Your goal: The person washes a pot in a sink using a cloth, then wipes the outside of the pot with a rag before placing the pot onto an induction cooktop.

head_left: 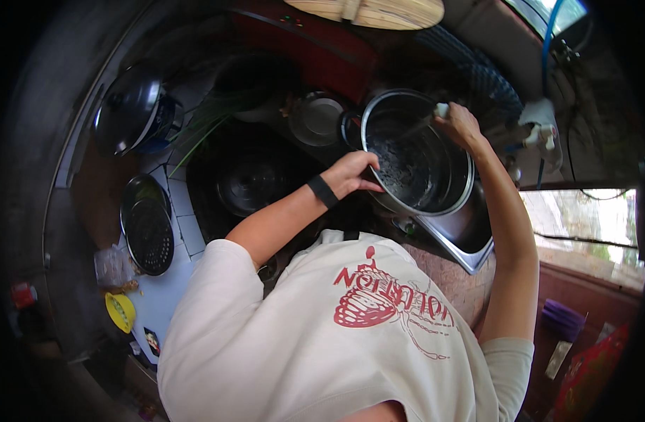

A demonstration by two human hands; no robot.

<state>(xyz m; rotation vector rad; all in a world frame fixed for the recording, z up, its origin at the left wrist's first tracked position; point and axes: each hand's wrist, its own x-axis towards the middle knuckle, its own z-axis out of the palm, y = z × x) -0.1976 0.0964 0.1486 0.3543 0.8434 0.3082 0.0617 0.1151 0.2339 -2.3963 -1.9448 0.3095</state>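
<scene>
A large round metal pot [449, 195] is tilted over the edge of a stainless steel sink [433, 232], with some water and small suds or bits inside. My left hand [355, 173] grips the pot's rim at its left side, thumb over the edge. At the upper right of the pot, my right hand [458, 124] is closed on the pale end of a long-handled utensil [418, 126] that reaches into the pot; its far end is blurred, so its kind cannot be told.
A smaller metal pan [322, 118] lies just left of the pot. Further left are a dark wok [248, 184], green stalks [201, 138], a lidded pot [130, 113], a perforated strainer [150, 237] and a yellow basket [120, 312]. A tap [541, 135] is fixed at the right.
</scene>
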